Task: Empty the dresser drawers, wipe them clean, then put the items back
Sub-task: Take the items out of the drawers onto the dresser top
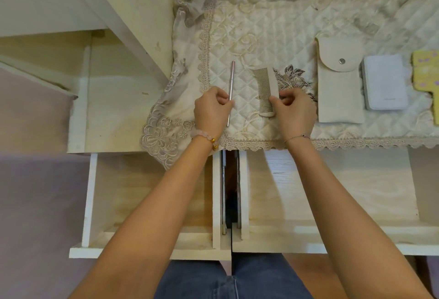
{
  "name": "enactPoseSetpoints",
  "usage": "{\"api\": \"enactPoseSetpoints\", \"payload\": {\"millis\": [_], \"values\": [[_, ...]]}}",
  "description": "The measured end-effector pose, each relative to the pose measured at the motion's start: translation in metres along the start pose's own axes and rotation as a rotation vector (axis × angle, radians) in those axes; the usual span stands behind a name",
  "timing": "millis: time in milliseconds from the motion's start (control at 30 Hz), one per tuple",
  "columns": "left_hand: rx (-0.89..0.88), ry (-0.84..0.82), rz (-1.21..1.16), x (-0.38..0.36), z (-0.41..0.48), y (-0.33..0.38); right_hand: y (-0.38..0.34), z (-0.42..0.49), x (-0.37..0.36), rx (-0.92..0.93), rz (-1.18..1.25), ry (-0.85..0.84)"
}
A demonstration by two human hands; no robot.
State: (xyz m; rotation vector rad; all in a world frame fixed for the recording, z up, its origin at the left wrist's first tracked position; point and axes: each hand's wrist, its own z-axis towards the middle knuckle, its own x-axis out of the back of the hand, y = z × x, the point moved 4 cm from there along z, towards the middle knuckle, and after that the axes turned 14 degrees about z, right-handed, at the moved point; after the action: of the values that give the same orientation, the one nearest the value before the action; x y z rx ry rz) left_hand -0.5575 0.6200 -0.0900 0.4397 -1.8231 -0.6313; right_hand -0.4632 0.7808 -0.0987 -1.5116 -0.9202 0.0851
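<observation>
While both drawers stand pulled out and bare beneath your forearms, your left hand (211,108) pinches one slim pink metallic pen (231,92) between thumb and curled fingers, its length lying on the quilted cloth (261,28) that covers the counter. Your right hand (293,108) grips one pale comb (266,91) near its lower end, fingers curled and pressed on it, teeth facing left. To the right of the comb lie one cream snap-flap pouch (339,85), then one white rectangular case (383,82) bearing small lettering too faint to read, then one yellow patterned item (426,73) cut off by the frame edge. The left drawer (152,194) and right drawer (332,192) sit side by side, two counted, with metal runners showing between them. You wear one beaded bracelet (205,136) on the left wrist and one thin chain (297,136) on the right.
</observation>
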Motion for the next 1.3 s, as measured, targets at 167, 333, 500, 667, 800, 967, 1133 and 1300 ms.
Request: {"api": "enactPoseSetpoints", "payload": {"millis": [167, 333, 500, 667, 800, 967, 1133, 1300], "values": [[-0.059, 0.003, 0.021, 0.002, -0.004, 0.001, -0.002, -0.007, 0.005, 0.089, -0.001, -0.062], [-0.161, -0.025, 0.034, 0.011, -0.014, 0.003, -0.007, -0.022, 0.014, 0.235, -0.003, -0.173], [-0.434, 0.083, 0.396, 0.028, -0.042, 0.001, -0.014, -0.046, 0.026, 0.428, -0.062, -0.213], [-0.604, 0.206, 0.554, 0.042, -0.072, -0.003, -0.013, -0.071, 0.031, 0.510, -0.163, -0.259], [-0.655, 0.260, 0.628, 0.048, -0.094, -0.007, -0.012, -0.091, 0.033, 0.558, -0.199, -0.285], [-0.663, 0.237, 0.675, 0.054, -0.114, -0.018, -0.008, -0.115, 0.038, 0.594, -0.231, -0.298], [-0.623, 0.219, 0.713, 0.062, -0.131, -0.030, -0.001, -0.138, 0.037, 0.583, -0.263, -0.381], [-0.585, 0.231, 0.716, 0.078, -0.144, -0.039, -0.003, -0.155, 0.035, 0.573, -0.264, -0.397]]}}
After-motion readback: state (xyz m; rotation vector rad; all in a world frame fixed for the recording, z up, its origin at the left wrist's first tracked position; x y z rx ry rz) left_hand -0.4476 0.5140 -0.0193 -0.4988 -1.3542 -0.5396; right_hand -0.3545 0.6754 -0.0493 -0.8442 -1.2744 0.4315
